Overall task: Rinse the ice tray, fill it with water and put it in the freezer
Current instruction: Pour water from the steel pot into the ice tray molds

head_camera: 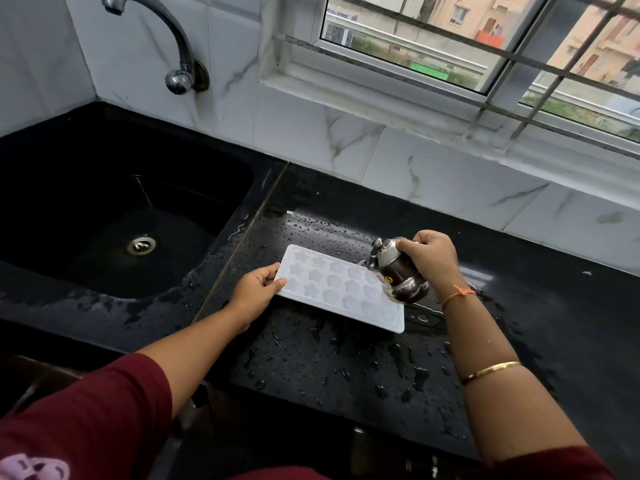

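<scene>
the flat white plastic ice tray with star-shaped cells (341, 289) lies on the wet black stone counter (346, 368), just beside its sink-side edge. the left hand (258, 289) pinches the tray's near short end; the right hand (427, 259) grips a small tilted steel pot with a spout (394, 271) over the far cells. pour slowly, cell by cell, keeping the tray flat and steady

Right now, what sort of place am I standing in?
Probably a home kitchen: a black sink with a wall tap, a wet black countertop beside it, and a white ice tray there with a steel pot tilted over it.
</scene>
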Tool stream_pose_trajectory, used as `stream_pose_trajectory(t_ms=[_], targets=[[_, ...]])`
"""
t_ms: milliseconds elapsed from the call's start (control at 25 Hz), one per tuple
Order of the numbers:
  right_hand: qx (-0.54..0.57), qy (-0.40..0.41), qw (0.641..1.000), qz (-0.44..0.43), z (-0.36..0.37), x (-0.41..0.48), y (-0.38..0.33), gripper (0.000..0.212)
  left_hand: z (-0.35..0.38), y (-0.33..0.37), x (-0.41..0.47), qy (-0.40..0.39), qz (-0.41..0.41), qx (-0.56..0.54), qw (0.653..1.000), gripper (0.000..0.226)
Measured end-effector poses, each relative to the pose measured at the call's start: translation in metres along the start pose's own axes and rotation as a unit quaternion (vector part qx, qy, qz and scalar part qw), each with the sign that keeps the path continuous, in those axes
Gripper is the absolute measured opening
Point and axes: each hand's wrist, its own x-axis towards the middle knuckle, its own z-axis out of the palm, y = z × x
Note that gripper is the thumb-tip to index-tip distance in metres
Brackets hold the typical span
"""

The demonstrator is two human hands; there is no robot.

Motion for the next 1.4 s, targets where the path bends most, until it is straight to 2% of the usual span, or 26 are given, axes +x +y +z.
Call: stream_pose_trajectory(t_ms=[640, 1000, 1400], targets=[[-0.001, 0.009, 1.0, 0.003, -0.004, -0.004, 0.002, 0.036, 0.0, 0.003, -0.003, 0.004, 0.004, 0.012, 1.0, 0.048], [0.102, 0.017, 0.993, 0.058, -0.012, -0.005, 0.009, 0.035, 0.002, 0.006, -0.005, 0.011, 0.006, 0.014, 1.0, 0.047], [0.0, 0.043, 0.999, 0.029, -0.019, 0.0, 0.018, 0.036, 0.003, 0.007, -0.006, 0.01, 0.006, 0.013, 1.0, 0.046]])
